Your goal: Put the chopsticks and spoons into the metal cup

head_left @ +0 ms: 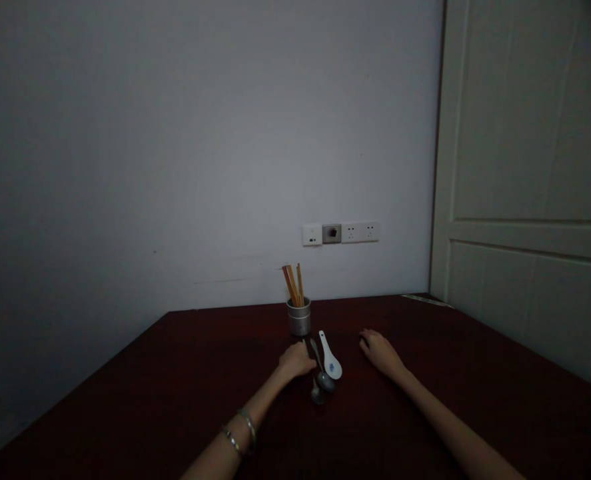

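Note:
My left hand (296,360) is closed on the handle of a small metal spoon (318,395), its bowl towards me on the dark red table (235,420). The fingers partly cover that handle. Just right of it lies a larger metal spoon (326,382), handle pointing away. A white soup spoon (332,363) with a blue mark rests beside them, its bowl close to the larger one's. Further right, my right hand (379,349) lies palm down on the tabletop, holding nothing, fingers loosely bent. Behind the spoons stands a metal cup (300,323) with several wooden chopsticks (294,285) upright in it.
The table's far edge meets a pale wall (225,167). Low on the wall sit white sockets (360,232) and a grey plate (332,233). A light panelled door (530,167) rises along the right side. A thin strip (428,301) lies at the far right corner.

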